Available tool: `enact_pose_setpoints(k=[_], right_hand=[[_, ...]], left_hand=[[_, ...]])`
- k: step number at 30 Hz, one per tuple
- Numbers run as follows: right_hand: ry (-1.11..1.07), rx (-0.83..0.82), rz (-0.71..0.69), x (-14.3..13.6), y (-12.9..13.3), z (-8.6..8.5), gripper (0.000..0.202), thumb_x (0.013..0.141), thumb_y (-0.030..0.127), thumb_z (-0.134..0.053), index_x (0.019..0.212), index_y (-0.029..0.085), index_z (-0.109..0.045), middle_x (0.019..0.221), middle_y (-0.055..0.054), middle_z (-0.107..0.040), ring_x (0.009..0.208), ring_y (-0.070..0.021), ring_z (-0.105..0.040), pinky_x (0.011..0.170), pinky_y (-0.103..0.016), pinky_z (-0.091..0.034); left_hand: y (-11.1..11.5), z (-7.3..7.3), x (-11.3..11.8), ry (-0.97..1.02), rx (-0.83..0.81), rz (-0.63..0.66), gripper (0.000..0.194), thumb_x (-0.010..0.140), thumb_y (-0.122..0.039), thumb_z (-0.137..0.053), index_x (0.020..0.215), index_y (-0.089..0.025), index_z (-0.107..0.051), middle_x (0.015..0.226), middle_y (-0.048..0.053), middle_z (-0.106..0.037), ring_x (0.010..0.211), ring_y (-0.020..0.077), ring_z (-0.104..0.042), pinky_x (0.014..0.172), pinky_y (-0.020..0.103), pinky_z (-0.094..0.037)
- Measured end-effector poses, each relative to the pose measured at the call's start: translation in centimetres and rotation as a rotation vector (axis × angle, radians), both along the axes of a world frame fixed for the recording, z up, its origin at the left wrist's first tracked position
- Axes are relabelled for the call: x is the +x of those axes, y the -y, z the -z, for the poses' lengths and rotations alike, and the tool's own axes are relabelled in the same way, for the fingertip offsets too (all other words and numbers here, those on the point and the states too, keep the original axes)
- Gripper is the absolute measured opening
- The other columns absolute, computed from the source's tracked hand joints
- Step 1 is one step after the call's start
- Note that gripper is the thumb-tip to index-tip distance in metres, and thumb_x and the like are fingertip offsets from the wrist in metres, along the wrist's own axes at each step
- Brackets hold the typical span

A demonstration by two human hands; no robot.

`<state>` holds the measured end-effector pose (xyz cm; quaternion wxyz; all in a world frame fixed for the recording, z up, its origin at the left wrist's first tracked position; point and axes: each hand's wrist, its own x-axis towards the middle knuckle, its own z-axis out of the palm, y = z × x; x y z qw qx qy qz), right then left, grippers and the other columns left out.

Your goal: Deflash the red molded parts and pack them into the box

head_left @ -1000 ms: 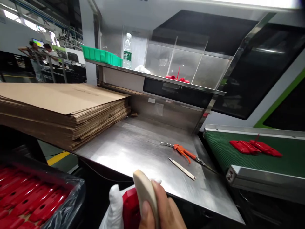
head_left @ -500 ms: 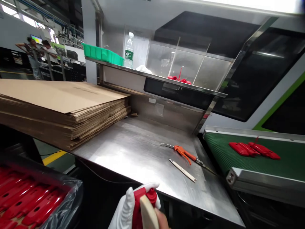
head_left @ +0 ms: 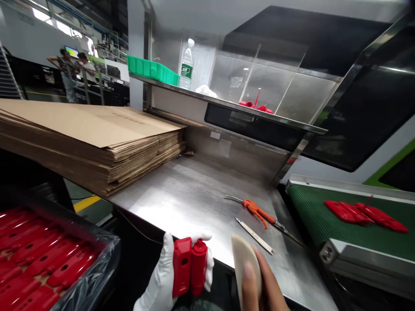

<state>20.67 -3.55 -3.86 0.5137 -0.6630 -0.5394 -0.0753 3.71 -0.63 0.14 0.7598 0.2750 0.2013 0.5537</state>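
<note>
My left hand (head_left: pixel 161 276), in a white glove, is closed around two red plastic parts at the front edge of the bench. One is a flat-faced red piece (head_left: pixel 182 265) with a dark round hole; beside it stands a rounded red piece (head_left: pixel 198 268) with a knob on top. To the right, my bare right hand (head_left: pixel 267 287) grips a cream-coloured pad (head_left: pixel 241 259) with a rounded end, apart from the red parts. An orange air blow gun (head_left: pixel 257 211) and a pale-handled, pointed tool (head_left: pixel 254 235) lie on the metal bench (head_left: pixel 175 190) beyond my hands.
At lower left, a plastic-lined bin (head_left: pixel 108 263) holds rows of red parts. A cardboard stack (head_left: pixel 142 160) covers the bench's left side. More red parts (head_left: pixel 366 214) lie on the green conveyor (head_left: pixel 308 203). The shelf carries a green tray (head_left: pixel 152 71) and a bottle (head_left: pixel 187 65).
My right hand has drawn the cream pad away from the red parts, to the right. Those parts, still in my left hand, now show more fully. The whole view has shifted slightly.
</note>
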Motion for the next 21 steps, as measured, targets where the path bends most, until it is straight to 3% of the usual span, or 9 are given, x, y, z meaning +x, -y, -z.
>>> enact_pose_setpoints(k=[2, 5, 8, 11, 14, 17, 21], right_hand=[[0.093, -0.244, -0.079, 0.2, -4.2, -2.0, 0.050, 0.103, 0.046, -0.043, 0.140, 0.017, -0.060, 0.126, -0.012, -0.072, 0.106, -0.0264, -0.072, 0.084, -0.033, -0.058], [0.210, -0.412, -0.140, 1.4, -9.8, -4.8, 0.046, 0.104, 0.042, -0.038, 0.139, 0.022, -0.062, 0.114, -0.008, -0.076, 0.099, -0.0262, -0.073, 0.087, -0.036, -0.054], [0.288, -0.491, -0.042, 5.7, -12.9, -6.3, 0.047, 0.103, 0.038, -0.040, 0.143, 0.019, -0.057, 0.122, -0.012, -0.071, 0.108, -0.0266, -0.068, 0.094, -0.038, -0.050], [0.348, -0.618, 0.130, 11.9, -14.8, -6.7, 0.062, 0.097, 0.048, -0.056, 0.150, 0.017, -0.047, 0.141, -0.020, -0.055, 0.126, -0.0349, -0.055, 0.103, -0.052, -0.043], [0.359, -0.837, 0.167, 16.7, -16.8, -6.1, 0.057, 0.088, 0.054, -0.068, 0.131, 0.018, -0.061, 0.134, -0.015, -0.058, 0.121, -0.0301, -0.057, 0.102, -0.053, -0.045], [0.361, -0.984, 0.109, 18.6, -18.5, -5.4, 0.046, 0.088, 0.054, -0.070, 0.115, 0.017, -0.065, 0.122, -0.008, -0.064, 0.112, -0.0252, -0.061, 0.099, -0.051, -0.049], [0.402, -0.899, -0.006, 18.4, -17.6, -5.4, 0.039, 0.091, 0.048, -0.064, 0.112, 0.015, -0.061, 0.106, -0.006, -0.067, 0.093, -0.0195, -0.066, 0.086, -0.039, -0.053]], left_hand=[[-0.1, -0.3, 0.1, 0.032, -0.029, 0.001, 0.082, 0.090, -0.078, -0.025, 0.117, -0.012, -0.066, 0.076, 0.013, -0.074, 0.058, 0.0273, -0.068, 0.057, 0.039, -0.053], [-0.3, -1.2, 0.1, 0.094, -0.110, 0.011, 0.072, 0.092, -0.074, -0.031, 0.110, -0.014, -0.067, 0.073, 0.011, -0.072, 0.056, 0.0249, -0.067, 0.055, 0.037, -0.052], [-0.7, -2.1, -0.2, 0.157, -0.155, 0.015, 0.061, 0.094, -0.069, -0.037, 0.108, -0.017, -0.066, 0.072, 0.009, -0.070, 0.055, 0.0228, -0.065, 0.052, 0.034, -0.050], [-1.3, -2.4, -0.6, 0.151, -0.185, 0.025, 0.058, 0.095, -0.066, -0.040, 0.117, -0.017, -0.061, 0.077, 0.011, -0.071, 0.060, 0.0247, -0.067, 0.055, 0.036, -0.051], [-1.7, -2.2, -0.9, 0.103, -0.211, 0.000, 0.062, 0.094, -0.064, -0.044, 0.134, -0.017, -0.052, 0.087, 0.014, -0.073, 0.068, 0.0270, -0.069, 0.061, 0.039, -0.052], [-1.8, -2.0, -1.0, 0.062, -0.199, -0.040, 0.066, 0.093, -0.062, -0.048, 0.139, -0.016, -0.050, 0.091, 0.016, -0.073, 0.071, 0.0289, -0.069, 0.064, 0.041, -0.053], [-1.9, -2.5, -1.1, 0.095, -0.285, -0.066, 0.055, 0.095, -0.053, -0.050, 0.133, -0.014, -0.054, 0.089, 0.016, -0.072, 0.068, 0.0295, -0.069, 0.063, 0.041, -0.052]])
